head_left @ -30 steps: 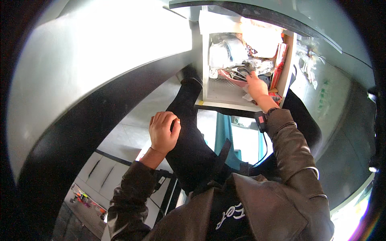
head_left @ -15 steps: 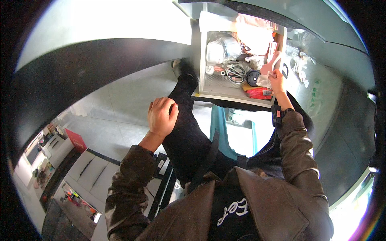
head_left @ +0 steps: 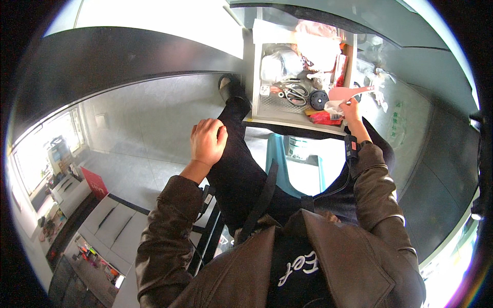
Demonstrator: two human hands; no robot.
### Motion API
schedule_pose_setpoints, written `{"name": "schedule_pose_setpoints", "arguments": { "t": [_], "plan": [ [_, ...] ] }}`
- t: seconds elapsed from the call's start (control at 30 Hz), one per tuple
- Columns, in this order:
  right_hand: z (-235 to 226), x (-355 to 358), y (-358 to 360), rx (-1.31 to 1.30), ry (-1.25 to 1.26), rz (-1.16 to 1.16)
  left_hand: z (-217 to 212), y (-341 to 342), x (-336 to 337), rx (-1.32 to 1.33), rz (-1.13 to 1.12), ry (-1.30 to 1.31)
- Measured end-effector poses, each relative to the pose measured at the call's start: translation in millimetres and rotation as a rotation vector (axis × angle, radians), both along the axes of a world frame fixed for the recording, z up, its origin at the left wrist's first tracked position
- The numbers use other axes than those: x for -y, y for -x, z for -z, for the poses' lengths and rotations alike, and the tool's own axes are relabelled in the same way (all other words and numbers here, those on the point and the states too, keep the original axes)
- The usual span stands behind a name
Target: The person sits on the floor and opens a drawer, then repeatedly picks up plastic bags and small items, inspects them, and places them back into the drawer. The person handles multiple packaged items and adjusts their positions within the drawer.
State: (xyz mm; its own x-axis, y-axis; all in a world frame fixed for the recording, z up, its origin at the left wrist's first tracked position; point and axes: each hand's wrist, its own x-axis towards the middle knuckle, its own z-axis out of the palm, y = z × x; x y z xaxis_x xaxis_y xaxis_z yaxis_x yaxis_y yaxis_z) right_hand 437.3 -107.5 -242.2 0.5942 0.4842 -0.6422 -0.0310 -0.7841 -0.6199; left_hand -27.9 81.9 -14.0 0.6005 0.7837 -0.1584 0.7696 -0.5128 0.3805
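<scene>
1. Your right hand [head_left: 352,110] is up in the upper right of the frame, at the near right corner of the open drawer [head_left: 262,72]. Its fingers are curled around a crumpled bit of clear plastic wrap [head_left: 334,107], pinching it just above the drawer's front edge.

2. Your left hand [head_left: 208,141] sits left of centre, resting on your raised knee in the dark trousers. It is loosely closed, fingers bent over the knee, holding nothing.

3. So the wrap lies up and to the right of your body, already in the right hand; the left hand is well apart from it, down and to the left across the leg.

4. Just beside the wrap, toward the top of the frame, a pink flat piece [head_left: 349,92] runs with its long axis left to right, its narrow end pointing to the right past the drawer wall. Whether your fingertips touch it I cannot tell.

5. Directly under your right hand lies a red packet [head_left: 323,118], flat along the drawer's front edge.

6. Left of the hand, a round black disc [head_left: 319,99] sits near, and further left the scissors [head_left: 294,94] lie with handles toward the upper left of the drawer.

7. The right hand is clearly the nearer one to everything in that drawer; the left would have to cross your knee to reach it.

8. Below the drawer, in the middle of the frame, a teal stool [head_left: 277,154] shows between your legs.
</scene>
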Motion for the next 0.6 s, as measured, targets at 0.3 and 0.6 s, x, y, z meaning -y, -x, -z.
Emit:
{"name": "schedule_pose_setpoints", "arguments": {
  "t": [0.3, 0.6],
  "plan": [
    [7, 13, 9, 0.198, -0.031, -0.073, 1, 1, 1, -0.022, -0.006, -0.009],
    [-49, 19, 31, -0.113, 0.073, -0.055, 3, 5, 7, -0.065, -0.030, -0.063]
  ]
}}
